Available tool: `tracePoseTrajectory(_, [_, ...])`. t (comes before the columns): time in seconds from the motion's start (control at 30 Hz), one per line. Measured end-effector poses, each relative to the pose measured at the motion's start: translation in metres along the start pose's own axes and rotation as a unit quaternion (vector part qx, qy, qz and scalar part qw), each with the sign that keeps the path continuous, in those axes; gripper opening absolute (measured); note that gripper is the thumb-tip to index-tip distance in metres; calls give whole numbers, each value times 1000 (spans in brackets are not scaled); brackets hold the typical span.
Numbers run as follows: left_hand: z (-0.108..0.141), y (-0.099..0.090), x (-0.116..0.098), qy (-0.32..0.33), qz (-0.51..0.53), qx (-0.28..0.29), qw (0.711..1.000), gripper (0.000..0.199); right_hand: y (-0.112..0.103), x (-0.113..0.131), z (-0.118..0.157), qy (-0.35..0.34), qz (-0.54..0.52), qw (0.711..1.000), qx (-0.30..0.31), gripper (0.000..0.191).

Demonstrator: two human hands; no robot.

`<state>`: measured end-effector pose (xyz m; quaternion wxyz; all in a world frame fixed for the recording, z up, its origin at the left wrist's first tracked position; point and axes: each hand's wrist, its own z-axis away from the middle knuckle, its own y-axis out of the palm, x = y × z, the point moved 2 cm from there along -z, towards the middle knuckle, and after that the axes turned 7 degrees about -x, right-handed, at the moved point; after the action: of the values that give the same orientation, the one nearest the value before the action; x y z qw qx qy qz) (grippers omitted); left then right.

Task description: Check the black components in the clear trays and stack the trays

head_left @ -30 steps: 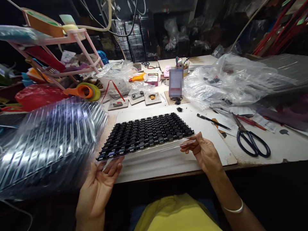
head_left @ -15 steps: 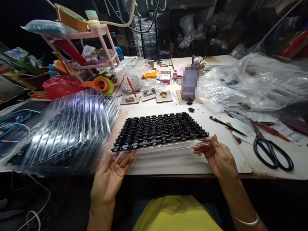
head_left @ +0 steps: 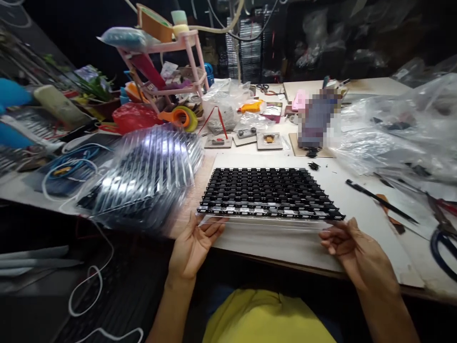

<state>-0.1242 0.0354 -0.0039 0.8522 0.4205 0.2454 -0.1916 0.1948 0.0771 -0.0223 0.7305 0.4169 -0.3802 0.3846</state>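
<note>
A clear plastic tray (head_left: 264, 222) filled with rows of small black plastic parts (head_left: 267, 190) is held level in front of me, near the front edge of the white board. My left hand (head_left: 194, 245) grips its near left corner, fingers underneath and thumb at the side. At the near right corner, my right hand (head_left: 360, 252) holds it the same way, fingertips under the rim. To the left of the held tray lies a stack of clear ribbed plastic trays (head_left: 150, 166), some with dark contents.
Scissors (head_left: 442, 238), a black pen-like tool (head_left: 380, 200) and large clear plastic bags (head_left: 389, 124) lie on the right. Small fixture blocks (head_left: 269, 141) stand behind the tray. A pink rack (head_left: 193, 57) rises at back left; cables (head_left: 78, 162) coil on the far left.
The view has turned left, so the bench appears shifted right. Both hands still hold the tray, which now looks more level and squarer to me.
</note>
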Motion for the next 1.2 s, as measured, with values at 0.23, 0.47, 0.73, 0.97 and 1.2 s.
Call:
tracePoseTrajectory(0.23, [1, 1, 2, -14, 18, 9, 1000, 40, -10, -4, -4, 9, 26, 998, -48, 43])
tracePoseTrajectory(0.47, [-5, -8, -4, 21, 23, 9, 999, 32, -1, -24, 50, 78, 30, 994, 67, 36])
tracePoseTrajectory(0.73, [-11, 6, 0, 182, -53, -89, 978, 38, 22, -78, 88, 164, 206, 933, 246, 57])
tracePoseTrajectory(0.97, [30, -8, 57, 183, -169, -41, 968, 40, 14, 29, 19, -278, 447, 839, 139, 35])
tracePoseTrajectory(1.2, [24, -10, 38, 173, -285, -16, 943, 75, 35, 23, -43, -334, 506, 781, 147, 35])
